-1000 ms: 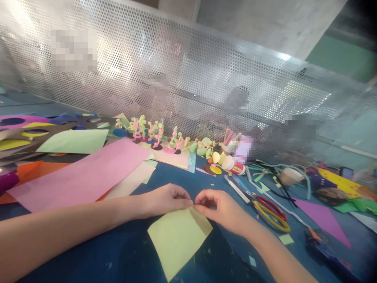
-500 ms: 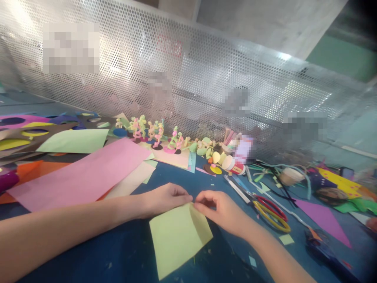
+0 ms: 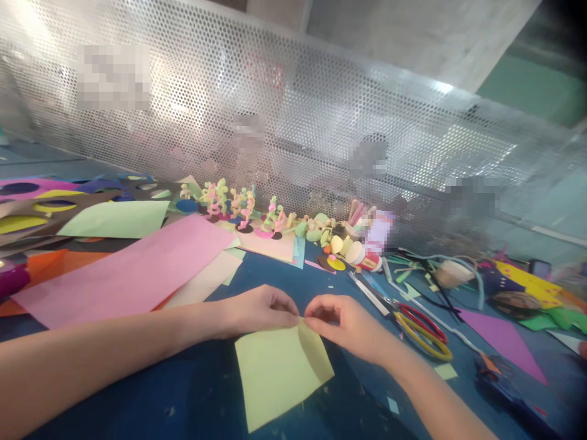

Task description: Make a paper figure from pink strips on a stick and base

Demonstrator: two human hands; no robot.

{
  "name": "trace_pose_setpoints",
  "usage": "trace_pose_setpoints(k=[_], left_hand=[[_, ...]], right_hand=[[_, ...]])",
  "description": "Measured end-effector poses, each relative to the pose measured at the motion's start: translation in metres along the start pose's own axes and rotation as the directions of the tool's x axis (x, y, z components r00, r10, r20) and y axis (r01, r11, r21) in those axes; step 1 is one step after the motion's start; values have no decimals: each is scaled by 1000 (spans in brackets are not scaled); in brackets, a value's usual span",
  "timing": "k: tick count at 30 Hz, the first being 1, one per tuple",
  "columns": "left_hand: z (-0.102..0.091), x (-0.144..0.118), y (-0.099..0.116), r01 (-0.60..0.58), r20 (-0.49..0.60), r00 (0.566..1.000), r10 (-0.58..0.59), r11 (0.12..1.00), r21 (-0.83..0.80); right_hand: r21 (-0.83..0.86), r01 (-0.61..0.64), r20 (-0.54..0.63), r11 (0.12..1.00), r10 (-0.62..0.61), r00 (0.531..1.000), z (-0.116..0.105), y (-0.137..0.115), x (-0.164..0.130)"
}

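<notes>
A pale yellow-green sheet of paper (image 3: 282,379) hangs tilted toward me over the dark blue table. My left hand (image 3: 266,310) pinches its top edge from the left, fingers closed. From the right, my right hand (image 3: 342,324) grips the same edge close by, thumb and forefinger together at the corner. The two sets of fingertips are nearly touching. A darker shaded strip runs down the sheet's right side. The very tips of the fingers and the paper between them are partly hidden.
Scissors with red and yellow handles (image 3: 424,333) lie right of my right hand. A large pink sheet (image 3: 132,269) lies to the left. Small paper figures (image 3: 247,211) stand at the back before a perforated metal screen (image 3: 312,116). A purple sheet (image 3: 504,342) lies far right.
The yellow-green paper has shifted very slightly to the right, and its lower edge sits a touch higher. Both hands keep their pinch, with small finger movements only.
</notes>
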State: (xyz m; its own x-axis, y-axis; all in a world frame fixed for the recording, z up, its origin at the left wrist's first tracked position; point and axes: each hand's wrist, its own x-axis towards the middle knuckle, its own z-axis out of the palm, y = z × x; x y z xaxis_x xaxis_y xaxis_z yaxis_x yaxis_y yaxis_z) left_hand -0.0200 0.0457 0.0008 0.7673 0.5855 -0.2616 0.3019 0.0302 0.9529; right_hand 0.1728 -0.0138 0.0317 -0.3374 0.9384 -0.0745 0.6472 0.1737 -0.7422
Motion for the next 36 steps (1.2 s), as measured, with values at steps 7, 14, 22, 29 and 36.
trace_pose_setpoints(k=[7, 14, 22, 29, 36], left_hand=[[-1, -3, 6, -26, -16, 1000, 27, 1000, 8], [-1, -1, 2, -65, 28, 998, 65, 998, 10], [-2, 0, 0, -56, 1, 998, 56, 998, 4], [-2, -1, 1, -53, 4, 999, 53, 998, -18], [-2, -3, 3, -14, 2, 1000, 14, 1000, 18]], right_hand=[[30, -18, -1, 999, 18, 1000, 1, 1, -1], [62, -13, 10, 998, 12, 1000, 3, -3, -1], [19, -45, 7, 999, 45, 999, 0, -2, 0], [-21, 22, 1, 1000, -22, 1000, 2, -4, 0], [-46, 11, -8, 999, -11, 1000, 1, -5, 0]])
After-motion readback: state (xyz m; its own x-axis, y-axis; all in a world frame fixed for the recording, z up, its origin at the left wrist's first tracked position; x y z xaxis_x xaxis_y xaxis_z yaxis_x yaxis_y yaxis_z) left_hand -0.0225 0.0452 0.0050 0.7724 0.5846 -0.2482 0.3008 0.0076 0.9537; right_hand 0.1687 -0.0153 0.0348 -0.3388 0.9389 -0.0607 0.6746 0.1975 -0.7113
